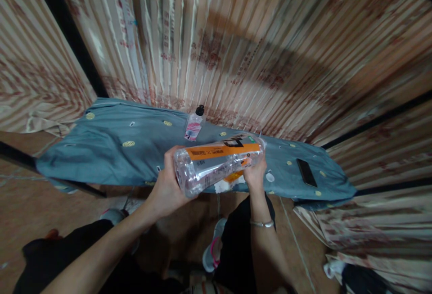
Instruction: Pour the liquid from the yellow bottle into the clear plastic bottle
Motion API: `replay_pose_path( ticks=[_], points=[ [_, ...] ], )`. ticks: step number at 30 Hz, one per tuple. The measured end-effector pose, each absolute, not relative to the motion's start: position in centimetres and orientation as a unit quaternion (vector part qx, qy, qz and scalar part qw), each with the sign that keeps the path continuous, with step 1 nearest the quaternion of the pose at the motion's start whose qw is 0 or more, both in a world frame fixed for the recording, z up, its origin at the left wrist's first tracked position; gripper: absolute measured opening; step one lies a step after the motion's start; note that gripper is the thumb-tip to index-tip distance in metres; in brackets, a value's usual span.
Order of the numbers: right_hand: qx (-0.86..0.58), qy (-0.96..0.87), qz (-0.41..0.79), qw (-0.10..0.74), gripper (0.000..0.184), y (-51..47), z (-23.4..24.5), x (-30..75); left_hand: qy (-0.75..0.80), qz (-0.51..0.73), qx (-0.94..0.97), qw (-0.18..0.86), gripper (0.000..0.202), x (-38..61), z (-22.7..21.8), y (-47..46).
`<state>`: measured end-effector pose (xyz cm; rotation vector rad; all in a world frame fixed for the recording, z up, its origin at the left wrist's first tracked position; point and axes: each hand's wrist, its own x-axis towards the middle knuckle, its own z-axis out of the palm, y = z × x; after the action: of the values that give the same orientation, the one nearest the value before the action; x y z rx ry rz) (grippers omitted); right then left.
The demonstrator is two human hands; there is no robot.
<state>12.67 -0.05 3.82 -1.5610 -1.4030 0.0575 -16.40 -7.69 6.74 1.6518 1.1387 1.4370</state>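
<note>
I hold a clear plastic bottle (216, 163) with an orange label sideways over the front edge of a table draped in blue patterned cloth (111, 150). My left hand (168, 186) is wrapped round the bottle's base end. My right hand (255, 172) grips the neck end from below, its fingers closed. A white scrap, perhaps tissue or torn label, shows under the bottle by my right hand. A silver bracelet sits on my right wrist.
A small bottle (195, 125) with a black cap and pink label stands at the table's back edge. A black phone (306, 172) lies on the cloth at the right. Striped curtains hang behind. My legs and shoes show below.
</note>
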Motion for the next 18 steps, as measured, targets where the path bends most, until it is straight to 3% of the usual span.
replay_pose_path(
  ticks=[18],
  points=[
    [-0.637,-0.585,0.025,0.501,0.059,-0.10,3.88,12.68,0.451,0.541,0.632,0.322,0.096,-16.46,6.80,-7.74]
  ],
)
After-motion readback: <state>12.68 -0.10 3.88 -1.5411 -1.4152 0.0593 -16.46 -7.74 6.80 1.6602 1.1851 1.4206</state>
